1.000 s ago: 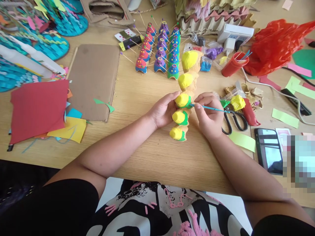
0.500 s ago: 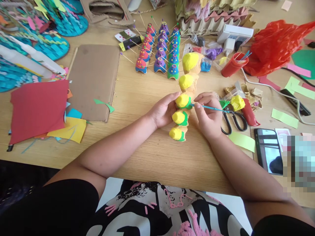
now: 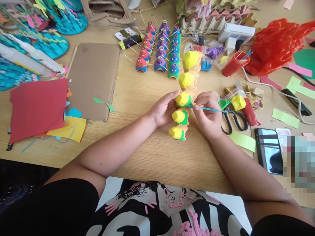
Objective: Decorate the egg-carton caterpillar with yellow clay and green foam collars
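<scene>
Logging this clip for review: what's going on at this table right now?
A person sits at a wooden table cluttered with craft supplies. The left hand steadies a strip of egg carton with yellow caps, three of them edged in green. The right hand holds a thin blue tool with its tip against the green edge of the third cap. Black scissors and a phone lie to the right; small painted cones stand behind.

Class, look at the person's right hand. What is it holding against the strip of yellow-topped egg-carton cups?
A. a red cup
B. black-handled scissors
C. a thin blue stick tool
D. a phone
C: the right hand pinches a thin blue stick tool, its tip at the green band on the egg-carton strip; the scissors lie on the table.
</scene>
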### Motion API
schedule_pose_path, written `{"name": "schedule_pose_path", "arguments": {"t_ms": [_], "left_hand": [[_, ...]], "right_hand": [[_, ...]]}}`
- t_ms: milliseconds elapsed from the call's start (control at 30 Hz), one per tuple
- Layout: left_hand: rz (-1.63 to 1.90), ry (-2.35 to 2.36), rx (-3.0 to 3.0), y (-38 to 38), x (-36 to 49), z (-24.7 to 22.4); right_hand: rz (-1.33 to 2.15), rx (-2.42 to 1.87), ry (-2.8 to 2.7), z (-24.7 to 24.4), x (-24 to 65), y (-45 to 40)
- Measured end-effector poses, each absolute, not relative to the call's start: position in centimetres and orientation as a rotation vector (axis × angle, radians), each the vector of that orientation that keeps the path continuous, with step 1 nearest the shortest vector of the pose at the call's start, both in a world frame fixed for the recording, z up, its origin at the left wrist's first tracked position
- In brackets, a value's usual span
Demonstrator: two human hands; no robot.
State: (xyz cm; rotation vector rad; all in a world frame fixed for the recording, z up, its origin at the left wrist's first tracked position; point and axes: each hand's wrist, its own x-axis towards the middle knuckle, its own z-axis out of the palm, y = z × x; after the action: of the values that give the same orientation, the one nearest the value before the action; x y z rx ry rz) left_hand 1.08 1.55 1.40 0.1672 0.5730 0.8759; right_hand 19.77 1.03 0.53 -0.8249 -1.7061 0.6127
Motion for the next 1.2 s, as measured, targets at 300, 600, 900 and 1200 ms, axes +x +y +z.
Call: {"name": "schedule_pose_path", "arguments": {"t_ms": [300, 600, 900, 1200], "left_hand": [[0.871, 0.562, 0.154, 1.57, 1.18, 1.6], [0.874, 0.581, 0.16, 1.65, 1.07, 1.42], [0.873, 0.557, 0.133, 1.66, 1.04, 1.57], [0.885, 0.575, 0.18, 1.65, 1.15, 1.99]], "right_hand": [[0.617, -0.835, -1.702, 0.13, 19.74, 1.12], [0.529, -0.813, -1.717, -0.3, 19.61, 1.35], [0.506, -0.851, -1.772, -0.07, 19.78, 1.07], [0.536, -0.787, -1.702, 0.1, 19.83, 0.95]]}}
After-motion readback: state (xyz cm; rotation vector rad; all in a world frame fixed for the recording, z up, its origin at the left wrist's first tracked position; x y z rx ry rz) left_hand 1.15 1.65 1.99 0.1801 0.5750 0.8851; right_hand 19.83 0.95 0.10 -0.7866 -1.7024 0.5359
